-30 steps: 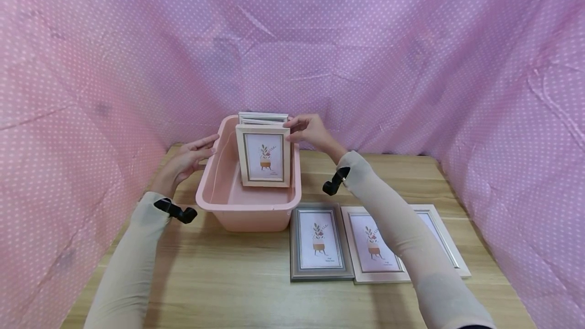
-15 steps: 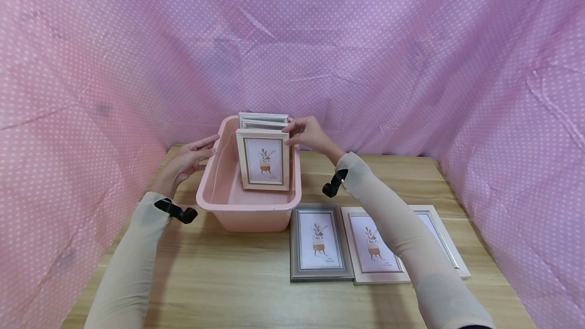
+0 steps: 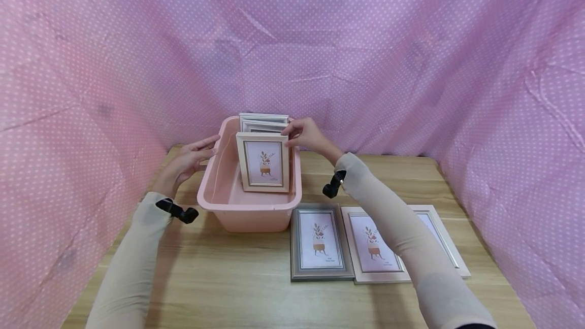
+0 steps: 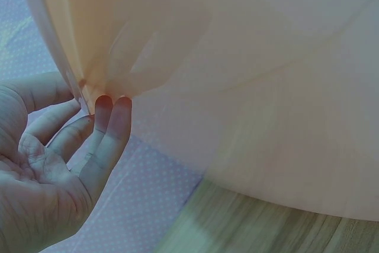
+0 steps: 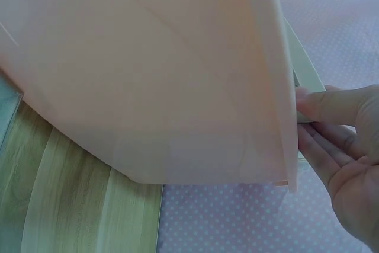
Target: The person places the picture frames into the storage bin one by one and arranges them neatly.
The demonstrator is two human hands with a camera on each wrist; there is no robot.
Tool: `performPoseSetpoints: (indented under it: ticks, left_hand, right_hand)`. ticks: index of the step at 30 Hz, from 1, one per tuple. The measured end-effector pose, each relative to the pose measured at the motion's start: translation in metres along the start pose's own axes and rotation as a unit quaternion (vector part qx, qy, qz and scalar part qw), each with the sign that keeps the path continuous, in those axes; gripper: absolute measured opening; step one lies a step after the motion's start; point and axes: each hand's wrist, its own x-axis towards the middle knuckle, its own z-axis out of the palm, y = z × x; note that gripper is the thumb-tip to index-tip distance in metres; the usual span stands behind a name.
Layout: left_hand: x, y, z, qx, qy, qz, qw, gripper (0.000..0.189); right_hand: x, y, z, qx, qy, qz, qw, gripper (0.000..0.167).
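A pink plastic basin (image 3: 253, 220) stands on the table with several picture frames upright inside. My right hand (image 3: 307, 135) pinches the upper right corner of the front cream frame (image 3: 266, 187), thumb on the near side. This frame leans inside the basin and shows a plant print. Behind it, the top edges of white frames (image 3: 263, 117) stick up at the far end. In the right wrist view, the basin wall hides most of the pinched frame (image 5: 305, 66). My left hand (image 3: 185, 162) touches the basin's left rim with its fingertips, fingers (image 4: 112, 140) mostly straight.
A grey-brown picture frame (image 3: 297, 248) lies flat right of the basin's front. Beside it lie a pale pink frame (image 3: 365, 276) and a cream frame (image 3: 450, 245), partly covered by my right sleeve. Pink dotted cloth (image 3: 292, 55) hangs around the wooden table (image 3: 228, 288).
My right hand has lowered the cream frame slightly and drawn its top toward me, so more of the white frames behind shows. The left hand has stayed at the rim.
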Motion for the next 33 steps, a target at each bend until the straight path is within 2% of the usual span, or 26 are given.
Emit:
performPoseSetpoints:
  ticks: [10, 21, 33]
  left_hand:
    - [0.0003, -0.0019, -0.0022, 0.012, -0.008, 0.000, 0.9999, 0.065]
    - [-0.0001, -0.0022, -0.0012, 0.008, -0.006, 0.006, 0.9999, 0.064]
    - [-0.0003, -0.0041, -0.0005, 0.006, -0.005, 0.006, 1.0000, 0.064]
  right_hand:
    - [-0.0023, 0.0000, -0.0011, -0.041, -0.002, 0.000, 0.9991, 0.024]
    - [-0.0059, 0.0016, -0.0019, -0.039, 0.008, -0.011, 0.9992, 0.022]
    - [-0.0046, 0.0046, 0.0010, -0.067, 0.020, 0.000, 0.9976, 0.023]
